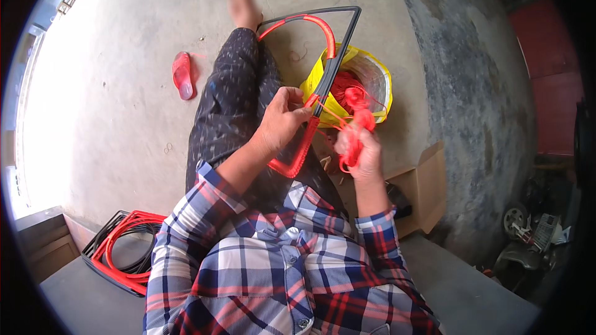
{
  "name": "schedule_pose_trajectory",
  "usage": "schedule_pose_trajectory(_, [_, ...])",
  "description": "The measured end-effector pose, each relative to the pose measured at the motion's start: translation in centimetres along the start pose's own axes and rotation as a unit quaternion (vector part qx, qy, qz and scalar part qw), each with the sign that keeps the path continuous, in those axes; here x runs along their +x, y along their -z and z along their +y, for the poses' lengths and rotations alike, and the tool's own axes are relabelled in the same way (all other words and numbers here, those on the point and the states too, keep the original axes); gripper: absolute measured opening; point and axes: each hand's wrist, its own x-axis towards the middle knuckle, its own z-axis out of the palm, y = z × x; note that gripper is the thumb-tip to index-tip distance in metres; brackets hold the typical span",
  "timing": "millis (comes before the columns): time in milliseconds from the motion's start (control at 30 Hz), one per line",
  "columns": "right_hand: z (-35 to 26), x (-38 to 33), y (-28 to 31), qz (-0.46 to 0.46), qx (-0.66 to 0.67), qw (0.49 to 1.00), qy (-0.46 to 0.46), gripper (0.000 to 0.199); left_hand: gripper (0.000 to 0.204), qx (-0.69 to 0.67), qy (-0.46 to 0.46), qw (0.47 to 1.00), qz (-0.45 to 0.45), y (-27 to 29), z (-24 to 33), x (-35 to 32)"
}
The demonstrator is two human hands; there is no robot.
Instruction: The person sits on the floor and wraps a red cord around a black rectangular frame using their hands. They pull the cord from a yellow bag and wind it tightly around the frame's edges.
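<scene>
Head view: a frame [328, 80] of black bars, partly covered in red wrapping [304, 146], slants across the person's lap, its upper corner reaching past the bare foot [244, 3], which is itself blurred. The left hand [282, 121] is at the middle of this frame; its grip looks closed on the bars beside the wrapping, thumb and index finger uppermost. Its other fingertips are tucked out of sight, so I cannot tell whether cord is pinched there too. The right hand [363, 149] has its grip clamped around a looped red cord bundle [364, 118]; the fingers are smeared and hard to count. Thin red strands [332, 111] stretch between the frame and that bundle.

Just beyond the hands stands a yellow bag [313, 80], open at the top, with a red cord mass [344, 84] inside; the frame and the bundle cover part of it, and its bottom cannot be seen. Near the right forearm an open cardboard box [431, 177] contains a dark object too shaded to identify. A red slipper [182, 74] lies on the floor to the left. On the grey counter [68, 291], red and black looped pieces [133, 218] lie partly behind the plaid sleeve [177, 242]. Clutter [540, 232] at far right fades into the dark rim, mostly unreadable except for a small wheel [514, 220].
</scene>
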Motion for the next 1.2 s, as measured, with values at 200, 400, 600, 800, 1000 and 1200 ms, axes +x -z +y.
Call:
schedule_pose_trajectory(200, [-4.7, -5.5, -0.3, -0.031, -0.115, 0.990, 0.080, 0.021, 0.020, -0.133, 0.139, 0.978, -0.082, 0.1, 0.5, 1.4])
schedule_pose_trajectory(400, [-5.1, -9.4, 1.3, -0.007, -0.121, 0.988, 0.096, 0.014, 0.009, -0.064, 0.137, 0.983, -0.106, 0.3, -0.6, 2.1])
schedule_pose_trajectory(600, [-3.5, -8.1, 6.3, 0.229, -0.172, 0.957, 0.043, 0.017, 0.013, -0.094, 0.109, 0.987, -0.071, 0.9, 0.6, 1.2])
schedule_pose_trajectory(800, [-2.9, -7.7, 1.2, 0.009, 0.004, 1.000, -0.015, 0.043, 0.022, 0.236, -0.227, 0.939, -0.108, 1.0, 2.7, -5.2])
schedule_pose_trajectory(1000, [1.8, -7.4, -5.6, -0.114, 0.084, 0.989, -0.047, 0.071, 0.028, -0.110, -0.097, 0.939, -0.311, -2.0, 4.7, -7.6])
schedule_pose_trajectory(1200, [-0.4, -4.0, -2.2, -0.200, 0.043, 0.963, -0.173, 0.072, 0.016, -0.446, -0.037, 0.877, -0.174, 1.7, 8.9, -4.8])
